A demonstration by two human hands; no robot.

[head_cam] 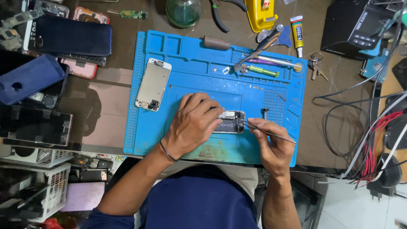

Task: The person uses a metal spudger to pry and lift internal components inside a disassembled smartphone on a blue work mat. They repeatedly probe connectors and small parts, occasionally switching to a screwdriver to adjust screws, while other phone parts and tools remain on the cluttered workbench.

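An opened phone body (pixel 231 121) lies on the blue work mat (pixel 190 76), its inner parts exposed at the right end. My left hand (pixel 193 123) rests on top of it and covers most of its left part, pressing it to the mat. My right hand (pixel 271 142) grips thin metal tweezers (pixel 265 132) whose tips reach into the phone's right end. A detached phone screen panel (pixel 153 84) lies face down on the mat's left side.
Screwdrivers (pixel 263 70) and a brown-handled tool (pixel 217 42) lie in the mat's top trays. A glue tube (pixel 297 34), keys (pixel 316 65), a glass jar (pixel 183 12) and a black device (pixel 356 27) stand behind. Stacked phones (pixel 63 38) fill the left; cables (pixel 373 144) hang right.
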